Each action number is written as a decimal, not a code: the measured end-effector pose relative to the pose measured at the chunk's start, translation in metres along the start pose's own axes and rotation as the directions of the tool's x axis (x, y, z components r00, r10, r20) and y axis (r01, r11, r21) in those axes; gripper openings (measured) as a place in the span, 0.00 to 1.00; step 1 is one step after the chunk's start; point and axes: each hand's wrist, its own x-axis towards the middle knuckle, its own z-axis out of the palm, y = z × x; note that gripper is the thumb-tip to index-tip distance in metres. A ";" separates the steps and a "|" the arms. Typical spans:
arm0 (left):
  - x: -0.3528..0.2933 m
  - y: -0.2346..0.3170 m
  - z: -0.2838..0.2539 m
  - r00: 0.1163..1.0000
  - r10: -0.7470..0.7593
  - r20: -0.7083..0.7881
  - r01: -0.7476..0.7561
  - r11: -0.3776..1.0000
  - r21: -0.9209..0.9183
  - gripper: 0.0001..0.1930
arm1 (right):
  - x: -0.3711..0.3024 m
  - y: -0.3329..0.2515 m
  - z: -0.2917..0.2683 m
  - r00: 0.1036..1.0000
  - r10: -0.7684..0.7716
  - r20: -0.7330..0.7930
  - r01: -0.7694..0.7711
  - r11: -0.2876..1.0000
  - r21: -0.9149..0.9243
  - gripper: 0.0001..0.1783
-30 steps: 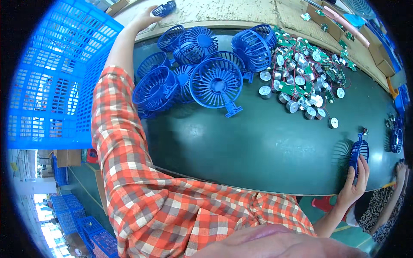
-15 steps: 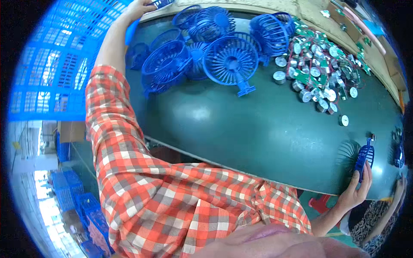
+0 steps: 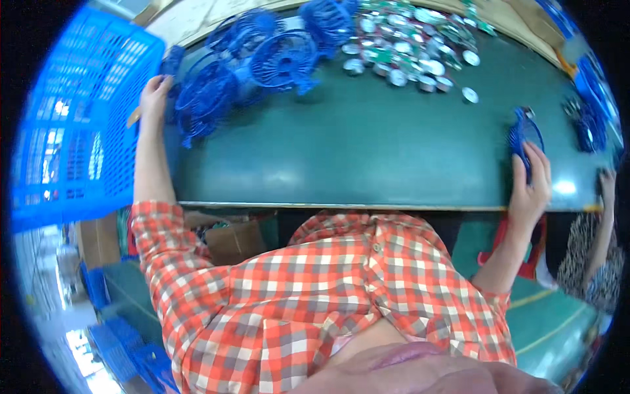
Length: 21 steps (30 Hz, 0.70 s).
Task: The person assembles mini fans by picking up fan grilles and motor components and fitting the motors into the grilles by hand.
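My left hand (image 3: 155, 98) is at the table's left end, beside the blue crate, its fingers closed on a blue fan cover (image 3: 172, 61) seen edge-on and blurred. Near the table's front right, my right hand (image 3: 533, 174) grips another blue slatted fan cover (image 3: 518, 141), which stands on edge. A small metallic piece shows at this cover's top end. Several blue fan covers (image 3: 283, 62) lie heaped at the far left of the table, round and slatted, some with a short stem. Right of them spreads a pile of small silver motors (image 3: 426, 83) with green circuit boards and wires.
A large blue plastic crate (image 3: 72, 141) stands against the table's left end. The green tabletop (image 3: 341, 151) has a straight front edge close to my body. At the far right, a co-worker's hand (image 3: 608, 178) is near more blue parts (image 3: 587, 131). Below the left side sits a cardboard box (image 3: 235, 241).
My left hand has come back from the far left corner to beside the crate, with the blue cover. My view has turned and shifted. The right hand keeps hold of its cover.
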 end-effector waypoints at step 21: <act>-0.303 0.279 0.181 0.616 0.727 0.305 -0.712 0.679 -0.179 0.14 | 0.123 -0.017 0.037 0.946 -0.289 0.148 0.317 0.923 -0.220 0.23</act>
